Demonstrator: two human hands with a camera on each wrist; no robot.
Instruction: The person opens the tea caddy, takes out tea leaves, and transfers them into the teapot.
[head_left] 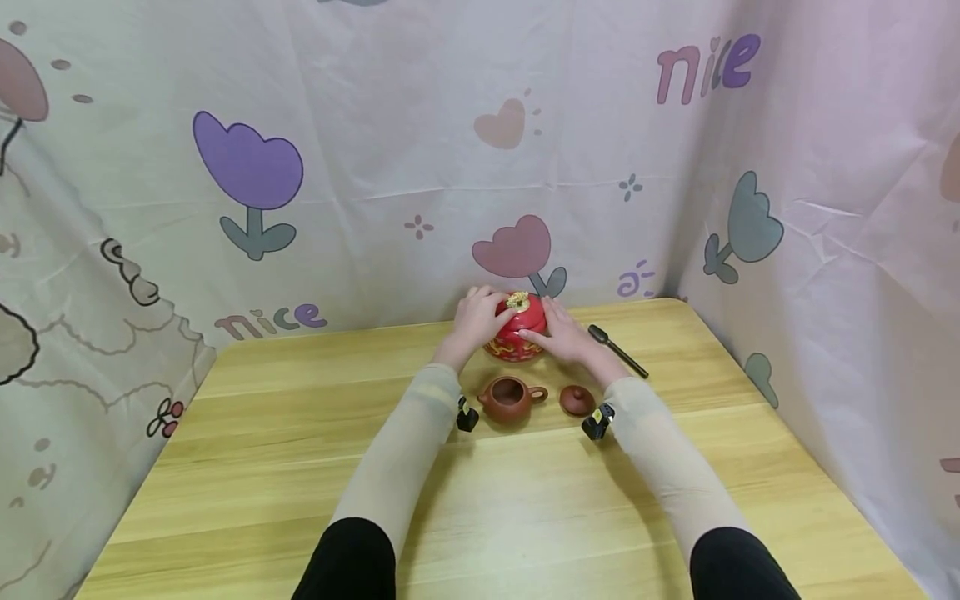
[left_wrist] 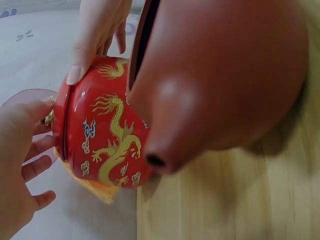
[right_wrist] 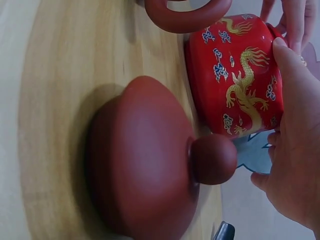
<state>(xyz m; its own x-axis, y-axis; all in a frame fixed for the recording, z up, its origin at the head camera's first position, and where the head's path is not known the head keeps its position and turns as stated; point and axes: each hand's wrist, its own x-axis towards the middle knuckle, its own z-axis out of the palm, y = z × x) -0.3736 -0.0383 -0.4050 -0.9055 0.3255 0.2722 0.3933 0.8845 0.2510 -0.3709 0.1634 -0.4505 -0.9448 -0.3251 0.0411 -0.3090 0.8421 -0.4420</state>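
Observation:
A red lidded jar [head_left: 514,347] with golden dragons stands at the table's back edge. My left hand [head_left: 477,321] is at its red lid [left_wrist: 61,117], thumb and forefinger at the gold knob [head_left: 517,301], other fingers spread. My right hand [head_left: 567,335] holds the jar from the right, its thumb at the seam under the lid and its other fingers partly hidden behind. In front of the jar sits an uncovered brown clay teapot [head_left: 507,403], spout to the left. Its brown lid [head_left: 577,401] lies to the right, knob up, beneath my right wrist.
A dark, slim-handled tool [head_left: 619,352] with a wider head lies right of the jar on the wooden table [head_left: 315,433]. Behind and at both sides hangs a printed cloth [head_left: 390,167]. An orange tassel [left_wrist: 97,189] hangs beside the jar.

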